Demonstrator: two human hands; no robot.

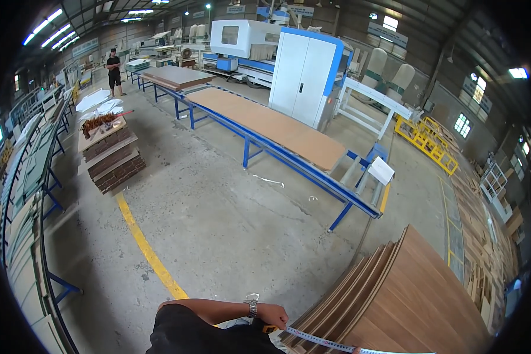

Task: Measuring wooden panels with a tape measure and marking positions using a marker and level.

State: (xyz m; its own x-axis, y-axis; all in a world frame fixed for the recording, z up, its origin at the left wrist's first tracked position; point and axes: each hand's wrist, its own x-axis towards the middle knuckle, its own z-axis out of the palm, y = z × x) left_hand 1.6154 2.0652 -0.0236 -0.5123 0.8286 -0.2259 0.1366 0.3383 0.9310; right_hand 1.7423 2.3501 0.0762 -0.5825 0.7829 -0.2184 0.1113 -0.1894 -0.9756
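In the head view, the left hand (272, 315) is seen at the bottom centre of the frame, its grip closed around a compact yellow-and-black tape measure case (269, 328). A thin white metal tape blade (318, 338) is drawn out toward the lower right, along the near side of a staggered stack of brown wood-grain panels (419, 295). Only a sliver of the right hand (356, 350) is shown at the blade by the lower edge; the state of its grip cannot be told. The blade's far end cannot be made out.

The following risks are judged present. A false reading could be caused by the blade being bowed or set askew to the panel edge. A sudden recoil, with fingers nicked, could be caused by the far end being let slip. Panels could be shifted if the uneven edges were leaned upon.
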